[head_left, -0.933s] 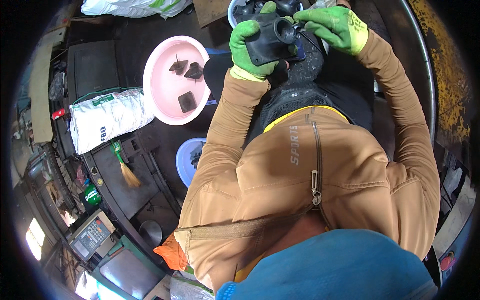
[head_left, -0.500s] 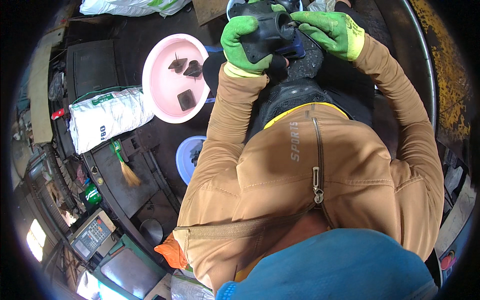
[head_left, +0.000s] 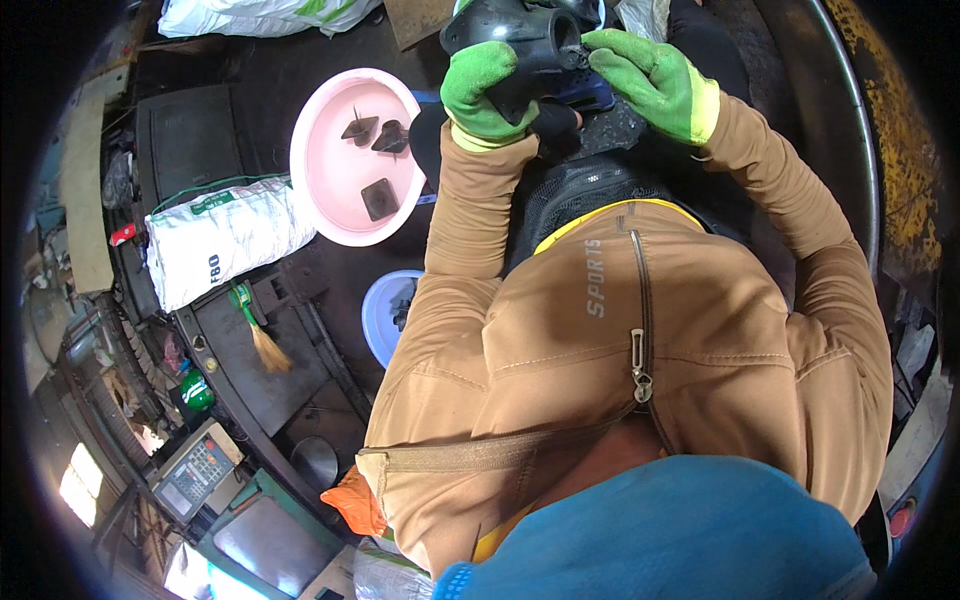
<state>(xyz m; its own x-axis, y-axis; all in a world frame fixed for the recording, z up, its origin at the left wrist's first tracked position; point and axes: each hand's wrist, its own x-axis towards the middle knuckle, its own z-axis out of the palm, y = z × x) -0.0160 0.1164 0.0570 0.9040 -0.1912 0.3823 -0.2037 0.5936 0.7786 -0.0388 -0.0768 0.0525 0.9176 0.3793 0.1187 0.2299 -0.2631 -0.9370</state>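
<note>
A black plastic tube-shaped part (head_left: 520, 42) with a wide round mouth is held up above my lap at the top of the view. My left hand (head_left: 482, 88), in a green and yellow glove, wraps round its near left side. My right hand (head_left: 660, 88), gloved alike, has its fingertips pressed together at the rim of the mouth; whatever lies between them is too small to make out. Under the part, a dark speckled surface (head_left: 605, 130) and a bit of blue show on my lap.
To the left, a pink basin (head_left: 330, 205) holds several dark square-based pieces. A smaller blue basin (head_left: 375, 320) with dark pieces is nearer me. Beyond them lie a white sack (head_left: 230, 240) and a small broom (head_left: 268, 348). A curved metal edge (head_left: 862, 130) runs along the right.
The black part has turned in my left hand, so its mouth shows larger and more of its body is seen. My right hand has rolled over, its fingers staying at the rim.
</note>
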